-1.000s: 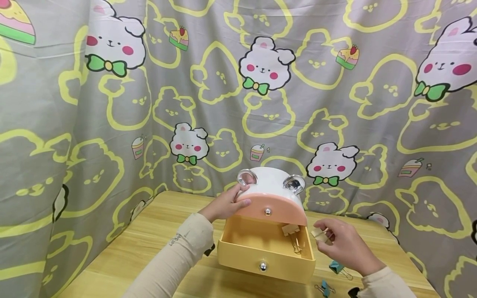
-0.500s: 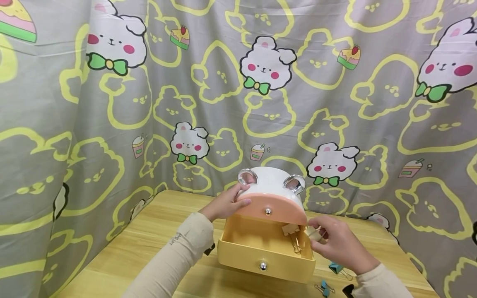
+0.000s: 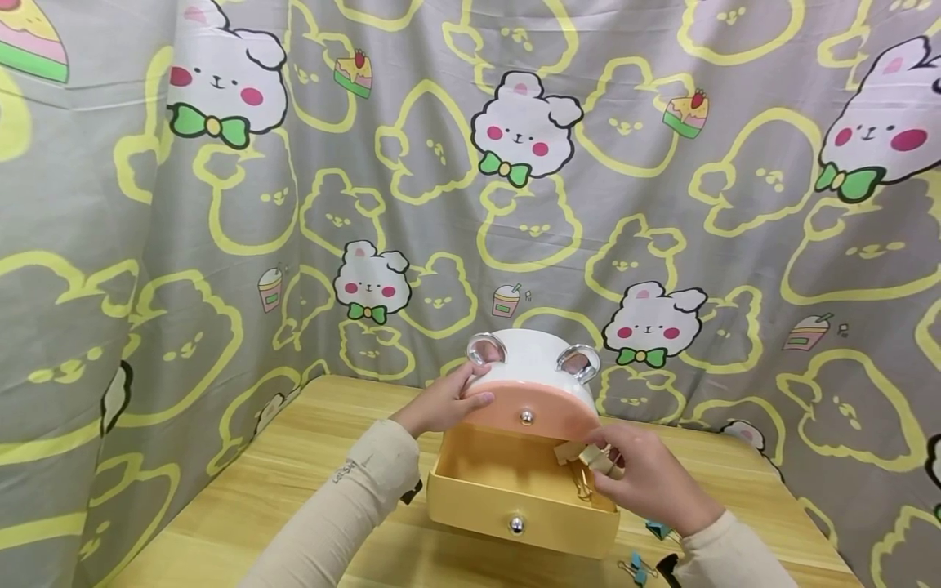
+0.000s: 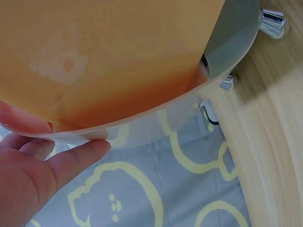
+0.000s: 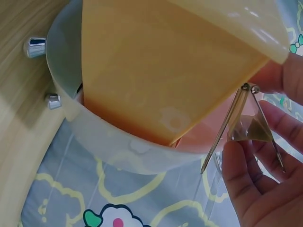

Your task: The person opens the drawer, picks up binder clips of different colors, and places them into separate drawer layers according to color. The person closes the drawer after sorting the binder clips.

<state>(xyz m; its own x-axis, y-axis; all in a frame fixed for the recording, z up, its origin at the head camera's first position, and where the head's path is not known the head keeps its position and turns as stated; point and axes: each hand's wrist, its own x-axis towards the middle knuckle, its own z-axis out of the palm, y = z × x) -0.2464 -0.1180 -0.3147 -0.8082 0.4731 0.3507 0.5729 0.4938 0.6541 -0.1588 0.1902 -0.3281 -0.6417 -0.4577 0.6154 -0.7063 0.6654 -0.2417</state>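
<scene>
Beige clip (image 3: 597, 460) pinched in right hand (image 3: 647, 482) over open drawer (image 3: 515, 514); left hand (image 3: 441, 404) flat, steadying box (image 3: 537, 384). Risk: clip snagging drawer rim, dropping onto counter (image 3: 309, 490).

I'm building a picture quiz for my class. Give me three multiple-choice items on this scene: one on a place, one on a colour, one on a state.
1. Where does the left hand rest?
A. on the storage box's rounded top edge
B. flat on the table
C. on the curtain

2. What colour is the pulled-out drawer?
A. blue
B. yellow
C. black

3. How is the right hand?
A. empty and flat
B. in a fist on the table
C. pinching a beige binder clip over the drawer

A: its fingers lie on the white and pink edge. B: the front and walls are yellow. C: its fingers pinch the clip.
</scene>
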